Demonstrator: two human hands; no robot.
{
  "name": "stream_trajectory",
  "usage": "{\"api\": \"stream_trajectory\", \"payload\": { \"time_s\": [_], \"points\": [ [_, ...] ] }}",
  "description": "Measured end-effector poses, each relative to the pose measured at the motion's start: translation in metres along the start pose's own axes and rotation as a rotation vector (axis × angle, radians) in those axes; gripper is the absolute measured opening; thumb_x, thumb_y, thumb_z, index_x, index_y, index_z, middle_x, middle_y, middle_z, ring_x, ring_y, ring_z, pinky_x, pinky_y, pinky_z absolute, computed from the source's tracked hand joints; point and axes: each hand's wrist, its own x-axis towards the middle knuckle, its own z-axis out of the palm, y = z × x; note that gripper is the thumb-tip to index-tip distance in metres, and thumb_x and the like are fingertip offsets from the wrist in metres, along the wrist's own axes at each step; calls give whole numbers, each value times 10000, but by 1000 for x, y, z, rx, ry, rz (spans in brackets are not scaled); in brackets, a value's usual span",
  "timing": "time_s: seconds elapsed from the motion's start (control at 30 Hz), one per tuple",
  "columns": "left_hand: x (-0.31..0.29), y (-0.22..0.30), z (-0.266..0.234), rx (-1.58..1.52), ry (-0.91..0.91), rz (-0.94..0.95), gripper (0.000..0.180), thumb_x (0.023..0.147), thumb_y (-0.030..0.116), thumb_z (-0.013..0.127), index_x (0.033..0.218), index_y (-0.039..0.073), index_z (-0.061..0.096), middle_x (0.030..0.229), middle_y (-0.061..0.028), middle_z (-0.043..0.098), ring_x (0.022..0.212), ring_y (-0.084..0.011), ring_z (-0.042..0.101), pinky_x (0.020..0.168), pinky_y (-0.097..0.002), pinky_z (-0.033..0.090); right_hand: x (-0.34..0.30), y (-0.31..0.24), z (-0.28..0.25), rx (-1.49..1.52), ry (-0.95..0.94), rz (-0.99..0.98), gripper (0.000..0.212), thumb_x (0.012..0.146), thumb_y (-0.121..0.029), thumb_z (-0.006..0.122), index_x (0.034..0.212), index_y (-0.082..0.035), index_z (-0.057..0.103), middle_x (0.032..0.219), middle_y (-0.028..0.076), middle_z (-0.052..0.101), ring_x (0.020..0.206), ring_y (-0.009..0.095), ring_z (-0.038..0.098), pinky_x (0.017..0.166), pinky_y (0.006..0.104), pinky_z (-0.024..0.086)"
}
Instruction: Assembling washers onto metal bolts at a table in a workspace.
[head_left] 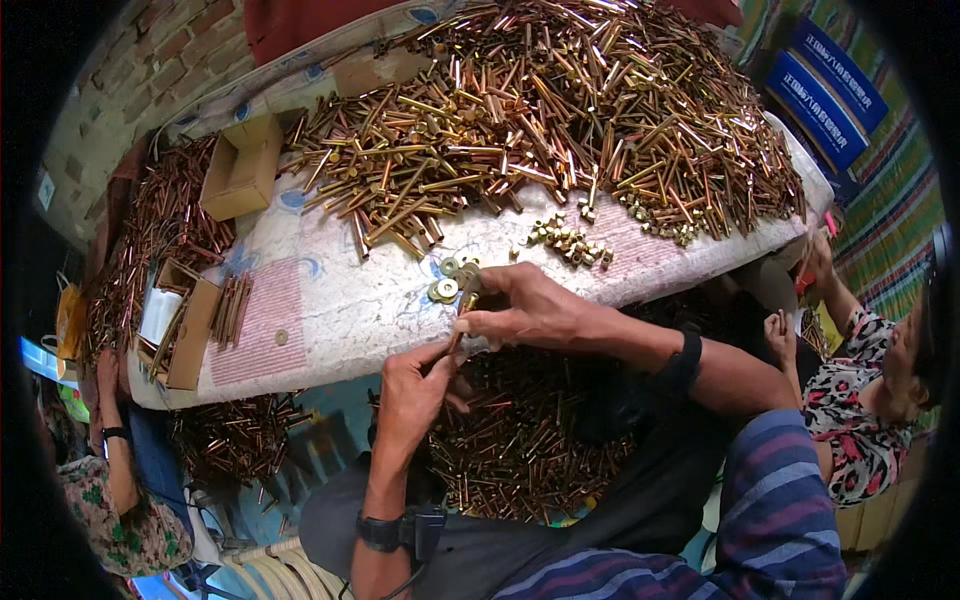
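Note:
At the table's front edge my hands meet over one brass-coloured sleeve anchor bolt [457, 340]. My left hand [412, 395] grips its lower part between thumb and fingers. My right hand [530, 305] closes round the upper end, where a round washer [470, 284] shows at the fingertips; part of the bolt is hidden by the fingers. Beside these fingertips lies a small cluster of loose washers [443, 289]. Slightly farther right sits a group of small brass-coloured nuts [570, 243]. A large heap of similar bolts [520, 120] covers the back of the table.
Left on the cloth-covered table [330, 340] are an open cardboard box [243, 165] and a part-filled carton [190, 340]. A lone washer [281, 337] lies nearby. More bolts [530, 440] are piled below. Co-workers' arms [120, 470] reach in at left and right; blue boxes [820, 110] stand at back right.

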Motion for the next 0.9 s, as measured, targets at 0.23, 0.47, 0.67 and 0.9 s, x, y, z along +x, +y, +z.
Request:
{"api": "stream_trajectory", "payload": {
  "time_s": [0.23,0.47,0.67,0.9],
  "points": [
    [0,-8,-1,-65,51,32,281,971,107,639,1144,-111,680,745,-129,681,593,-157,664,493,-283,581,2,28,-52,-541,315,38,354,935,-265,676,1165,3,696,875,165,739,750,203,708,673,352,561],
    [0,-4,-1,-65,54,11,290,966,103,644,1149,-120,674,792,-128,686,620,-160,673,492,-288,588,9,62,-45,-894,339,-108,207,842,-193,662,892,7,638,773,241,652,772,445,660,686,532,521],
    [-1,-9,-1,-83,64,40,288,970,106,644,1144,-122,673,753,-141,682,598,-162,667,488,-289,583,11,56,-46,-901,318,49,229,864,-200,654,869,25,610,773,260,650,771,452,658,681,531,515],
    [-3,-3,-4,-64,51,-15,268,971,102,643,1125,-114,679,741,-127,679,585,-152,659,478,-281,569,3,29,-49,-674,360,-5,243,903,-195,698,907,24,593,733,193,635,687,339,659,640,444,501]
  ]
}}
